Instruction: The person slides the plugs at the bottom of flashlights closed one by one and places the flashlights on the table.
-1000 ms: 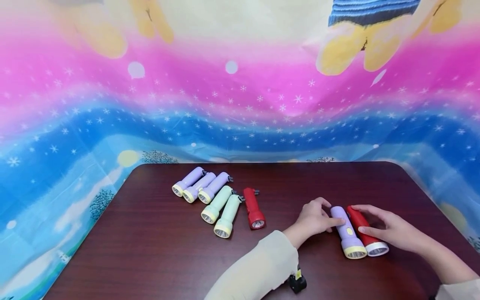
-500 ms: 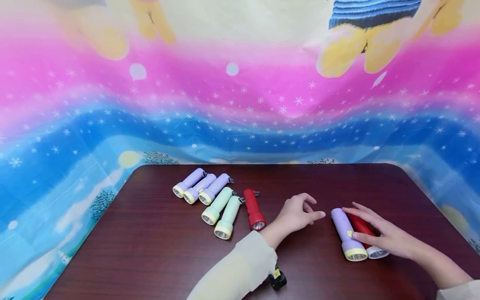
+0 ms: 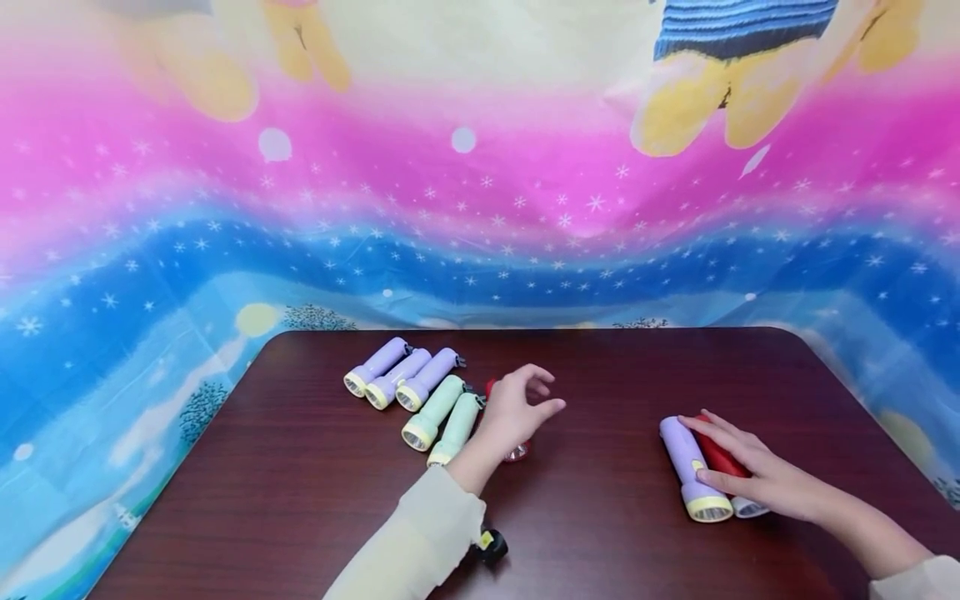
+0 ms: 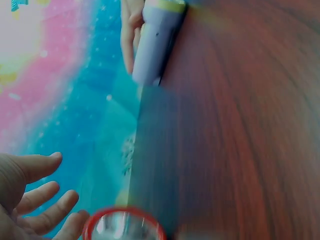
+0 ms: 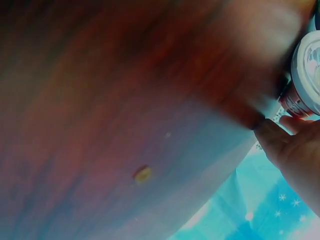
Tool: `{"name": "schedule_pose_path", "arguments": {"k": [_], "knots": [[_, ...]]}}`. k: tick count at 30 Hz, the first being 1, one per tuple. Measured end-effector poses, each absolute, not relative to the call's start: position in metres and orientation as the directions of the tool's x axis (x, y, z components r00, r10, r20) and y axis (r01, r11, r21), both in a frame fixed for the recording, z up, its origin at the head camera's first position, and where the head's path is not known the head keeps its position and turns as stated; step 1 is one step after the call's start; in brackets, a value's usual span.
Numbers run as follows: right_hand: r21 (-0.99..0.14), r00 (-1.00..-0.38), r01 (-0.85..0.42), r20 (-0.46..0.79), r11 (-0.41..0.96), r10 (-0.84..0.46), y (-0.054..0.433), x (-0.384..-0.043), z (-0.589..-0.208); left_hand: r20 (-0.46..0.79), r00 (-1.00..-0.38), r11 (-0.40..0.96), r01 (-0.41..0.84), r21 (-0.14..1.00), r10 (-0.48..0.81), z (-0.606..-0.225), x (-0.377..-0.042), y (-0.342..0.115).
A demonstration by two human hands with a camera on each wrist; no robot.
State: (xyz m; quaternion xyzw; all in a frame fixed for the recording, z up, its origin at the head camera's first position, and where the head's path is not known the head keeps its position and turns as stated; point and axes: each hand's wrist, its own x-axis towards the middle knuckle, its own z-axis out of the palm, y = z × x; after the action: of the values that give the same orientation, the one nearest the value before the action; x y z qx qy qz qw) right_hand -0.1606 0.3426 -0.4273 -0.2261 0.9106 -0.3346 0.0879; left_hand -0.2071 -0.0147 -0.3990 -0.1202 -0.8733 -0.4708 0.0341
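Observation:
My left hand (image 3: pixel 513 408) hovers over a red flashlight (image 3: pixel 517 453), hiding most of it; its fingers are loosely bent and hold nothing. In the left wrist view, this flashlight's red-rimmed head (image 4: pixel 161 231) shows beside the left hand (image 4: pixel 35 200). At the right of the table, my right hand (image 3: pixel 776 475) lies across a white-rimmed red flashlight (image 3: pixel 722 457). Its extended index finger and thumb touch the purple flashlight (image 3: pixel 681 446) alongside. The right wrist view shows the white rim (image 5: pixel 300 72) above the right hand (image 5: pixel 300 155).
Several flashlights lie slanted at the left of the dark wooden table (image 3: pixel 300 500): three purple ones, the nearest a purple flashlight (image 3: pixel 431 375), then two pale green ones, including a green flashlight (image 3: pixel 437 408). A printed cloth backdrop (image 3: pixel 480 250) stands behind the table.
My left hand has left the purple flashlight on the right and moved left to the red one. My right hand has shifted slightly left, its fingers now reaching the purple flashlight.

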Motion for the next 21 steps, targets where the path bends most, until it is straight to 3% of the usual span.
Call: {"name": "schedule_pose_path", "arguments": {"k": [4, 10, 21], "knots": [[-0.664, -0.886, -0.328, -0.031, 0.672, -0.463, 0.342, -0.159, -0.427, 0.206, -0.972, 0.511, 0.237, 0.827, 0.118, -0.398, -0.206, -0.037], [-0.653, -0.892, -0.317, -0.040, 0.688, -0.449, 0.341, -0.159, -0.426, 0.160, -0.983, 0.530, 0.182, 0.828, 0.087, -0.405, -0.205, -0.061], [-0.615, -0.888, -0.388, 0.051, 0.686, -0.457, 0.338, -0.157, -0.428, 0.069, -0.996, 0.601, 0.094, 0.794, 0.064, -0.408, -0.204, -0.067]]}}
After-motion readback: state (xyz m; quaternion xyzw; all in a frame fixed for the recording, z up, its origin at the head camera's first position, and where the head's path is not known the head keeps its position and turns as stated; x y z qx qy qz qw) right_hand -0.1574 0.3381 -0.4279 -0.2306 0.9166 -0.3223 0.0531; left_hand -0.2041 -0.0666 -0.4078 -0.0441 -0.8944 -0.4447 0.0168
